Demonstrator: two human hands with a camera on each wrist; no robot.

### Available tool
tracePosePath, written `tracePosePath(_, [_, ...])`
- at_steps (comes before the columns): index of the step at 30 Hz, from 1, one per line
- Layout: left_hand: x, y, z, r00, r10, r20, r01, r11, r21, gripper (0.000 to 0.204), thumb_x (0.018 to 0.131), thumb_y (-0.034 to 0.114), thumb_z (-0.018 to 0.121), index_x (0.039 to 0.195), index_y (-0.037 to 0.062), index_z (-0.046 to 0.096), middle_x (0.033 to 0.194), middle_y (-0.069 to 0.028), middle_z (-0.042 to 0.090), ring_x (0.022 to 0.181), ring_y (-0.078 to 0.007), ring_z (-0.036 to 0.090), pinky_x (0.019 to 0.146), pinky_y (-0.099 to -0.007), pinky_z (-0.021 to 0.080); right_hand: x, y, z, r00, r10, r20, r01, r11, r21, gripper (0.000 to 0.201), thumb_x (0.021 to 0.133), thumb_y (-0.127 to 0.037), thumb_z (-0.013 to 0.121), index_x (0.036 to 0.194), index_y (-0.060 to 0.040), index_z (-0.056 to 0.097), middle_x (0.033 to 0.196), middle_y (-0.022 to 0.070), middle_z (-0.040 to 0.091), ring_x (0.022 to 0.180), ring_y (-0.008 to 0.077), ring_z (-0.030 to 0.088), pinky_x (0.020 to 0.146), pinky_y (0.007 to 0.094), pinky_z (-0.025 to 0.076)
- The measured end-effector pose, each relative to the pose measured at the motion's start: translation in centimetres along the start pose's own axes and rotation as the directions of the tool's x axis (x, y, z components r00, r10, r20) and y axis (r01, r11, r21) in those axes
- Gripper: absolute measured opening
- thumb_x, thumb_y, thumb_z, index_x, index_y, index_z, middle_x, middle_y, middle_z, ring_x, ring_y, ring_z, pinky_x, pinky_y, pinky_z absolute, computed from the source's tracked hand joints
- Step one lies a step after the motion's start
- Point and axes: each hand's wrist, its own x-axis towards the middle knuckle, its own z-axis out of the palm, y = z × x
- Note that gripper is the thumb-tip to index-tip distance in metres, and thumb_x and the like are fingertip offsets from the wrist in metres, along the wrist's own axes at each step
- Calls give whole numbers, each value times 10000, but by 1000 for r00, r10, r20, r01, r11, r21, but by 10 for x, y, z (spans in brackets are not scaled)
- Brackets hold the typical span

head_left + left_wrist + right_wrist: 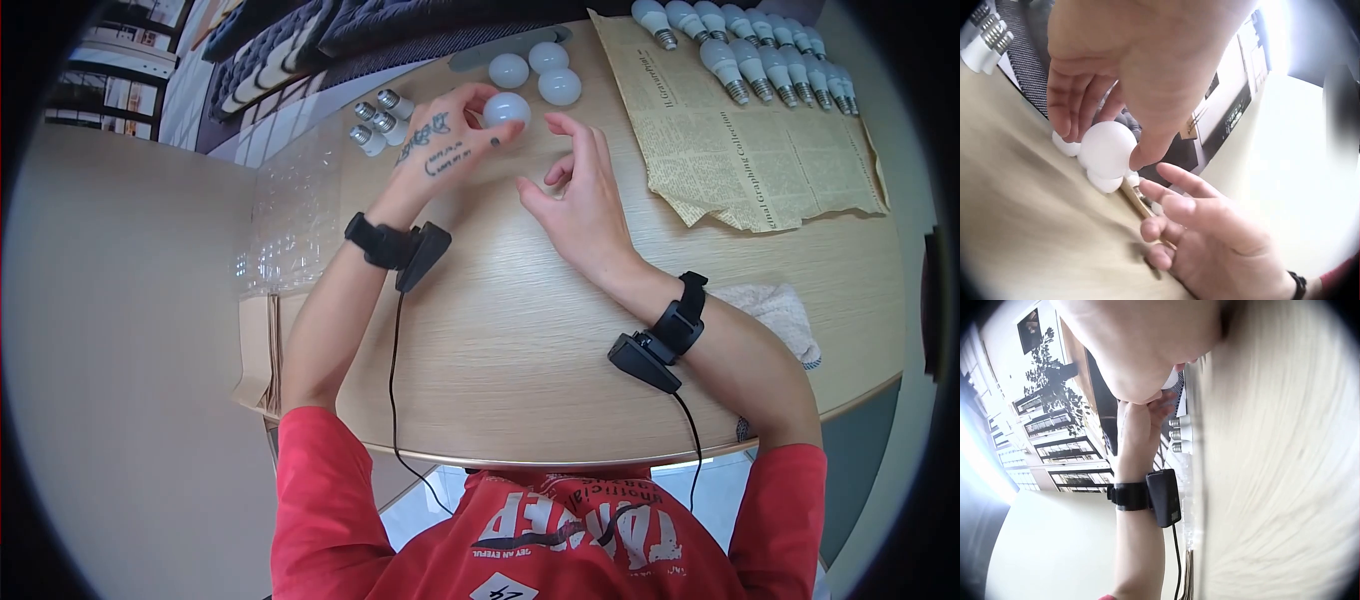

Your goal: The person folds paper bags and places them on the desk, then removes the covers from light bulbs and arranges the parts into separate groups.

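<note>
My left hand (445,145) holds a round white bulb cover (507,112) between thumb and fingers, above the far part of the table. In the left wrist view the cover's smooth dome (1108,149) shows between the thumb and the fingertips. Just to the right is my right hand (588,205), its fingers loosely bent and nothing in them. Three more white covers (559,87) rest on the table beyond the held one. To the left of the left hand are several white bulb bases (367,140) with metal screw caps.
Rows of whole light bulbs (723,62) lie on a sheet of printed brown paper (690,150) at the far right. A clear plastic tray (290,215) and folded cardboard (258,350) sit along the left edge. A white cloth (775,312) lies by the right forearm.
</note>
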Motion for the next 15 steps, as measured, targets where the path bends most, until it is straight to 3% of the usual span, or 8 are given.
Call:
tracePosePath(10, [28,-19,21,994,-75,-76,77,996,35,650,755,469,831,1154,-2,626,991,-114,727,896,-183,705,832,-312,554,0,0,-1,998,17,69,-18,1000,21,536,807,-59,691,1301,-42,483,1221,134,487,808,218,567,771,354,513])
tracePosePath(15, [33,-15,21,994,-97,-51,100,993,56,653,769,471,798,1177,1,600,1013,-141,734,947,-260,719,861,-355,549,0,1,-1,997,15,74,-17,1000,22,527,811,-59,687,1296,-44,482,1233,132,488,811,221,571,775,356,516])
